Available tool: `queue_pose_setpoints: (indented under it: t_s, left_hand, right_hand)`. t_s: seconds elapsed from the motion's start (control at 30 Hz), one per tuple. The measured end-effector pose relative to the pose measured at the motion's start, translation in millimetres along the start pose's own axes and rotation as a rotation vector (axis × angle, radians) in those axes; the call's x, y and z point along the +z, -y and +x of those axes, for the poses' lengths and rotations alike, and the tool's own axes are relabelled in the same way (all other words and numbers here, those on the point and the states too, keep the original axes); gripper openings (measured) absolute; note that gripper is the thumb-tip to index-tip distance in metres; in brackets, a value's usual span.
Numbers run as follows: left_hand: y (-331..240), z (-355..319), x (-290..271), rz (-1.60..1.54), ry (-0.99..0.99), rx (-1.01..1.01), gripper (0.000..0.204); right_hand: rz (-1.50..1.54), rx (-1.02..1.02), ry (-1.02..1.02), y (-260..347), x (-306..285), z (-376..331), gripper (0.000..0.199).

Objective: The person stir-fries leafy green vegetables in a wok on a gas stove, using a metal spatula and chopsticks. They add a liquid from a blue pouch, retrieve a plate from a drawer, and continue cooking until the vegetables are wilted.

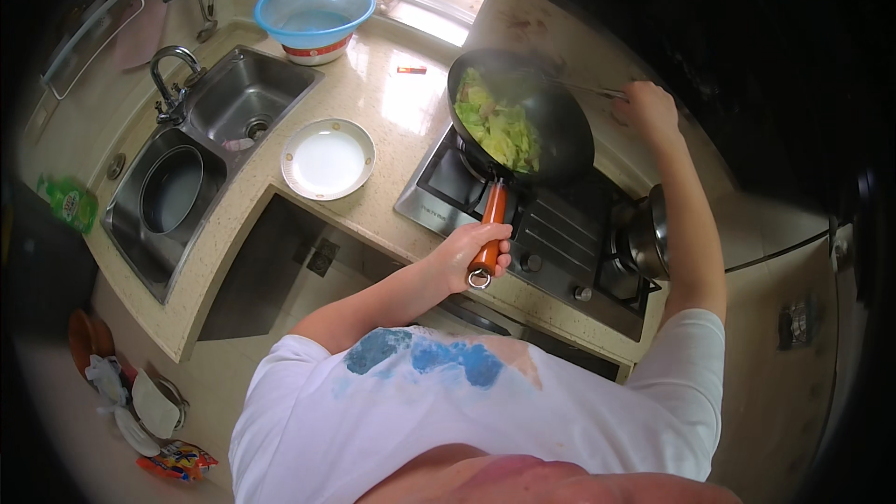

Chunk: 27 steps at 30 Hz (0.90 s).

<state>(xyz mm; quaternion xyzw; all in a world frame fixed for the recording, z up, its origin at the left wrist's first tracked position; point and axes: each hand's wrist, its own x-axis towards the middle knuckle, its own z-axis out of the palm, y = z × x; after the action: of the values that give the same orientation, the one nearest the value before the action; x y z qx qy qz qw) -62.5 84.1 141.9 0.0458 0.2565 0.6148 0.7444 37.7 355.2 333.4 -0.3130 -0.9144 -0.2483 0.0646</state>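
My left hand [469, 259] is closed around the orange handle of a dark wok [567, 135], which is tilted over the left burner of the gas stove [560, 233]. Chopped pale-green leafy vegetable [507, 135] lies along the wok's left side. Beyond the wok on the right, my right hand [647, 109] grips the end of a long, thin-handled cooking utensil [590, 89]. Its handle slants left into the wok, where haze and blur hide the shape of its head. Left of the stove, a white plate [327, 161] with a patterned rim rests on the counter.
A steel pot [646, 238] stands at the stove's right burner, near my right forearm. Leftward are a double sink [280, 91] holding a round pan [173, 189], a faucet [173, 65], a green bottle [70, 203], and a blue basin [280, 28]. A small red object [411, 70] lies nearby.
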Motion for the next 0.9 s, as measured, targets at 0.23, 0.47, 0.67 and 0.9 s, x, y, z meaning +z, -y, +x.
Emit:
queue_pose_setpoints:
  t_s: [0.23, 0.47, 0.67, 0.9]
  left_hand:
    - [0, 2, -4, -0.007, 0.031, 0.024, 0.019]
    - [0, 1, -2, -0.001, 0.012, -0.007, 0.016]
    - [0, 2, -2, -0.01, 0.036, -0.003, 0.017]
    - [0, 3, -3, -0.003, 0.037, 0.001, 0.018]
  right_hand:
    - [0.145, -0.051, -0.002, 21, 42, 32, 0.027]
    - [0.105, -0.25, 0.038, 26, -45, -59, 0.017]
    - [0.105, -0.106, 0.166, 44, -92, -93, 0.014]
    - [0.12, 0.091, 0.289, 39, -17, -44, 0.024]
